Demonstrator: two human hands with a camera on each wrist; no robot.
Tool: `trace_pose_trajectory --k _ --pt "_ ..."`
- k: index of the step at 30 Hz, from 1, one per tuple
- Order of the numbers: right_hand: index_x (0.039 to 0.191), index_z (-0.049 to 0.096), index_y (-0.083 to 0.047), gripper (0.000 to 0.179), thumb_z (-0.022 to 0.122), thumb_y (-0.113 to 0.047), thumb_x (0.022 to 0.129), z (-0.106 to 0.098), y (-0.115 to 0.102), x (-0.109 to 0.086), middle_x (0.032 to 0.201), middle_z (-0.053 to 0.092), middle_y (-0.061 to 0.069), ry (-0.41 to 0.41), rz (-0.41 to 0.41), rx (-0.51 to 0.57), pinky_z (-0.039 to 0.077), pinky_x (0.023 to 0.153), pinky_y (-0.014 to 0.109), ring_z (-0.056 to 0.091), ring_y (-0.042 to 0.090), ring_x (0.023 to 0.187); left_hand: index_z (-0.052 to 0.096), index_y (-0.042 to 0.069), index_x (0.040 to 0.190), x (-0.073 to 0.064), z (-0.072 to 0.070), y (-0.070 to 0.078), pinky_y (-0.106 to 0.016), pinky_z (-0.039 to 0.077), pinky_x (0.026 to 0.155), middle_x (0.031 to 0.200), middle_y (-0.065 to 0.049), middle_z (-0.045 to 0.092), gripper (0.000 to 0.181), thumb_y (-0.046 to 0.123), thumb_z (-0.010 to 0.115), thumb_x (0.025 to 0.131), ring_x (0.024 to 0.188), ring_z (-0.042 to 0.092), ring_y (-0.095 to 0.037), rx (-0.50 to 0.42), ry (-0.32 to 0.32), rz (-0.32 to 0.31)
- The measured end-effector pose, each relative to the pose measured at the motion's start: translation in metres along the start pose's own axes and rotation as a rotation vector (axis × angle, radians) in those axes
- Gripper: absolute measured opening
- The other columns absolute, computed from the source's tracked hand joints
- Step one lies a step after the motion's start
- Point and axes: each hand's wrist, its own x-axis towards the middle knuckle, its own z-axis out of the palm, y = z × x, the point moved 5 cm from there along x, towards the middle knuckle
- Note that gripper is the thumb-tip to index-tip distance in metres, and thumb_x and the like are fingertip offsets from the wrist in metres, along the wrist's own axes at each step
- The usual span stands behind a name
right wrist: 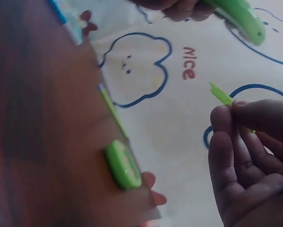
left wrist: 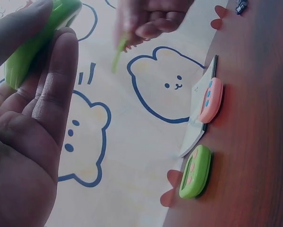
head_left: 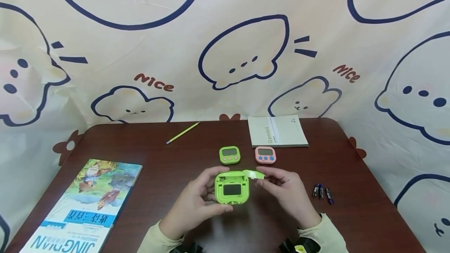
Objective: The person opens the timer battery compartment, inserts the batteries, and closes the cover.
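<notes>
A light green digital timer (head_left: 232,189) is held up over the table by my left hand (head_left: 191,204), thumb at its lower edge and fingers behind its left side. Its face toward me has a dark rectangle and an open slot along the top. Between thumb and fingertips, my right hand (head_left: 288,190) pinches a small green cover (head_left: 254,174) at the timer's upper right. In the right wrist view a gap shows between the cover (right wrist: 220,95) and the timer (right wrist: 240,21). Just beyond the hands lie a smaller-looking green timer (head_left: 229,155) and a pink timer (head_left: 265,155).
Right of my right hand, three small dark batteries (head_left: 321,191) lie on the brown table (head_left: 158,179). A notebook (head_left: 281,132) and a yellow-green pencil (head_left: 183,133) are near the back edge. At the left lies a picture-covered book (head_left: 88,206). Patterned cloth (head_left: 175,50) hangs behind.
</notes>
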Motion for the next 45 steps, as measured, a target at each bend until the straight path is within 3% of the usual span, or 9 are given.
trace_pose_trajectory --k 9,16,24,29,45 --pt "0.109 0.075 -0.004 0.026 0.081 -0.006 0.084 0.002 0.023 -0.002 0.084 0.072 0.003 -0.055 -0.012 -0.066 0.054 0.064 0.021 0.064 0.006 0.074 0.045 0.013 0.142 -0.001 -0.002 0.0 -0.035 0.061 0.079 0.118 -0.017 0.068 0.074 0.005 0.085 0.079 0.091 0.073 -0.018 0.013 0.001 -0.012" --pt "0.103 0.076 -0.019 0.021 0.082 -0.012 0.084 0.008 0.045 0.0 0.089 0.067 -0.008 -0.158 -0.118 -0.223 0.052 0.064 0.023 0.059 0.007 0.075 0.045 0.014 0.142 -0.001 -0.003 0.001 -0.035 0.061 0.079 0.119 -0.016 0.068 0.075 0.005 0.085 0.079 0.092 0.073 -0.018 0.021 0.0 -0.021" --pt "0.102 0.077 -0.022 0.019 0.082 -0.016 0.084 0.01 0.065 0.002 0.091 0.065 -0.009 -0.219 -0.054 -0.289 0.05 0.066 0.023 0.058 0.006 0.076 0.045 0.017 0.142 -0.001 -0.004 0.0 -0.033 0.061 0.08 0.12 -0.014 0.068 0.075 0.008 0.086 0.079 0.091 0.073 -0.018 0.036 -0.001 -0.045" --pt "0.102 0.077 -0.018 0.018 0.081 -0.014 0.084 0.011 0.073 0.002 0.092 0.064 -0.009 -0.246 -0.067 -0.325 0.05 0.066 0.023 0.057 0.005 0.076 0.045 0.017 0.142 -0.001 -0.005 0.0 -0.034 0.061 0.079 0.12 -0.014 0.068 0.075 0.008 0.086 0.079 0.091 0.073 -0.018 0.035 -0.001 -0.05" --pt "0.097 0.077 -0.016 0.021 0.083 -0.006 0.079 0.015 0.076 0.009 0.087 0.059 -0.009 -0.255 -0.06 -0.477 0.046 0.062 0.022 0.051 0.006 0.073 0.044 0.017 0.142 -0.002 -0.005 0.0 -0.035 0.062 0.079 0.122 -0.015 0.068 0.076 0.005 0.085 0.079 0.092 0.073 -0.018 0.023 -0.006 -0.052"
